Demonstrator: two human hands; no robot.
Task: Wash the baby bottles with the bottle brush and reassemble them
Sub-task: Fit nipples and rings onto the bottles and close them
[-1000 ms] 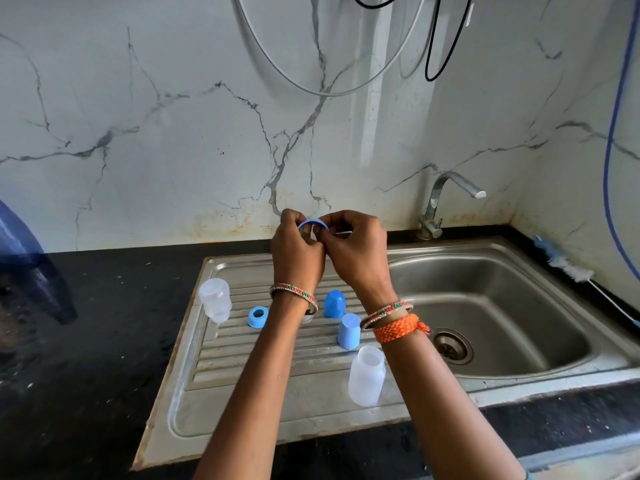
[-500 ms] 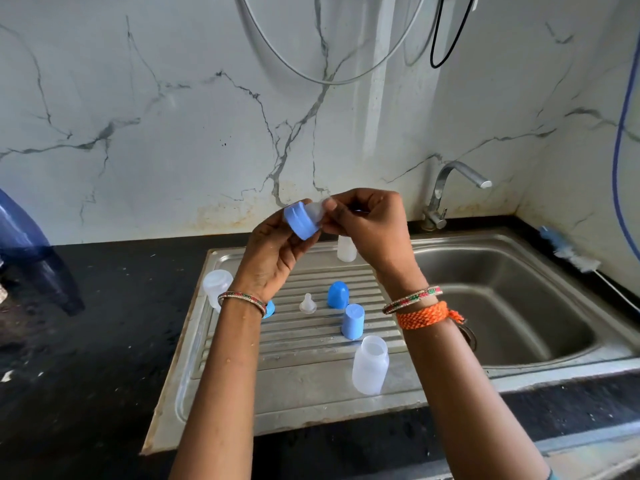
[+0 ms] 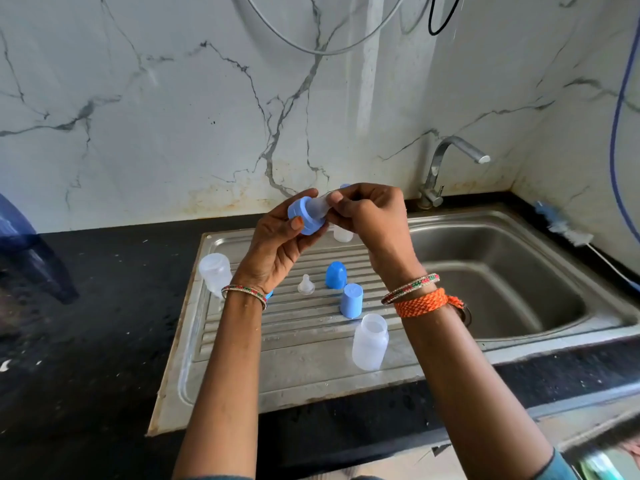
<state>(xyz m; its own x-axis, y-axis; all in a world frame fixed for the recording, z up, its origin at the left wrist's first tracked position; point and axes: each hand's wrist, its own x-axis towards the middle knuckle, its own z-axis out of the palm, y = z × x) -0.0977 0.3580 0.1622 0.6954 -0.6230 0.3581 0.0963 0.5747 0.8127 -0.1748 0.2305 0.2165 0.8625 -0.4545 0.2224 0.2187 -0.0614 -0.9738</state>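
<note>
Your left hand (image 3: 277, 244): raised over the back of the drainboard (image 3: 277, 368), palm turned toward you, fingers and thumb curled round the blue collar ring (image 3: 304, 216).

Your right hand (image 3: 370, 216): raised level with the left and touching it at the fingertips, back of the hand toward you, fingers pinching the clear teat (image 3: 320, 204) that sticks out of the ring. Both forearms rise from the lower edge of the view and meet over the sink unit. Bangles sit on both wrists; an orange braided thread (image 3: 424, 303) sits on the right wrist.

On the drainboard:
- one translucent bottle (image 3: 369, 342), upright, uncapped, near the front edge, below your right forearm;
- a second translucent bottle (image 3: 215, 273), upright, at the left rim, just beside your left wrist;
- a third pale piece (image 3: 343, 233) at the back, mostly hidden behind your hands;
- a loose clear teat (image 3: 306, 285), standing tip up, mid-board;
- two blue caps (image 3: 336, 275) and (image 3: 351, 301), close together, right of that teat.

Bottle brush (image 3: 562, 230): lying on the black counter (image 3: 86, 341) to the right of the basin (image 3: 502, 289), against the wall, well apart from your hands.

Tap (image 3: 440, 168): at the back of the basin.

Writing, brands, labels: none readable on any item.
</note>
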